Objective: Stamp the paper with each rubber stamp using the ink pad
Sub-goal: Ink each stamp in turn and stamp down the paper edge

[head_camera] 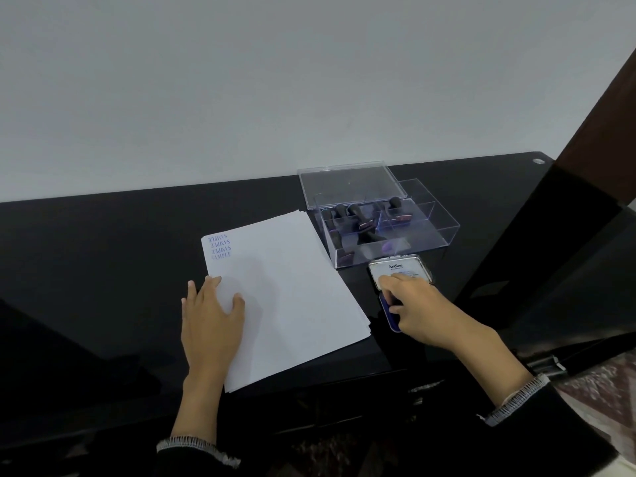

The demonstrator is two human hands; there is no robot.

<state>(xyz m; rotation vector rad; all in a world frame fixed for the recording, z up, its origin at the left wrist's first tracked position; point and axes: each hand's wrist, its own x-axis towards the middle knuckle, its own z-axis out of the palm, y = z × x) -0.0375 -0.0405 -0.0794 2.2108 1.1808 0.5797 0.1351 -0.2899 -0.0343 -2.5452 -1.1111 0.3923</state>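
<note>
A stack of white paper [289, 290] lies on the black desk, with several blue "SAMPLE" prints [220, 247] at its far left corner. My left hand [210, 311] rests flat on the paper's left edge, fingers spread. The ink pad [390, 316] sits open to the right of the paper, its white lid [399, 268] tipped back. My right hand [413, 304] is over the blue pad, fingers closed around a dark rubber stamp [392, 299] that is mostly hidden. More black-handled stamps [358, 218] lie in a clear box [430, 235].
The clear box stands behind the ink pad, its lid [351, 184] propped open at the back. The black desk [103, 253] meets a pale wall behind. A dark panel [550, 253] rises at the right. The desk's front edge runs just below the paper.
</note>
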